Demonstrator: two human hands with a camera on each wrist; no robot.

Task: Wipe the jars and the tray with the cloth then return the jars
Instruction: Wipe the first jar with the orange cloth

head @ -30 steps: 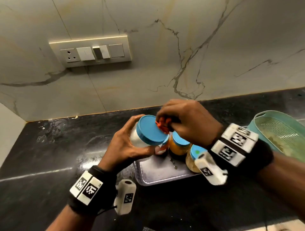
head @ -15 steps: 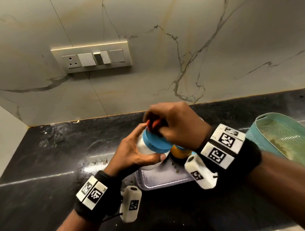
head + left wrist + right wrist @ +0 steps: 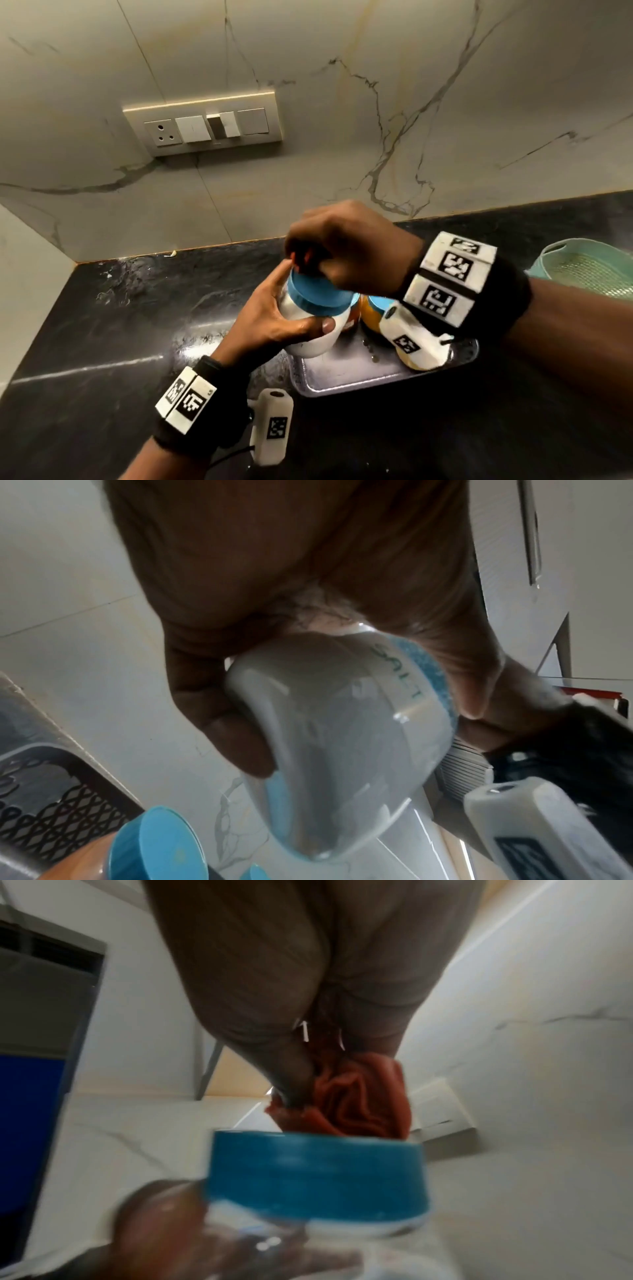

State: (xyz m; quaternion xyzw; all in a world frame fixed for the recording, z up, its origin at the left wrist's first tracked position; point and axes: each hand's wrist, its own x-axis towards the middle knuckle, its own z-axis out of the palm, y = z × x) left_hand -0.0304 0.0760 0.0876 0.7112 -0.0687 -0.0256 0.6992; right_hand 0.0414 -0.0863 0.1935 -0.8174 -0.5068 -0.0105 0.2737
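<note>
**Q:** Which container is in hand?

**A:** The salt jar point(image 3: 313, 334). It is clear, filled with white grains, and lettered "SALT" in the left wrist view. The left hand point(image 3: 270, 322) wraps its body, thumb in front and fingers behind, and holds it tilted over the tray's 9 o'clock edge.

**Q:** And the other hand?

**A:** The right hand point(image 3: 352, 253) has its fingers closed round a bunched orange cloth point(image 3: 359, 1096), which is pressed onto the top of the jar's blue lid point(image 3: 317, 294).

**Q:** What does the tray hold?

**A:** The steel tray point(image 3: 342, 377) lies on the black counter point(image 3: 102, 325). Blue-lidded jars point(image 3: 369, 312) with orange-yellow contents stand along its 12 to 3 o'clock side, partly hidden by the right wrist. A teal basket point(image 3: 589, 270) sits at 2 o'clock from the tray, and its contents cannot be made out.
</note>
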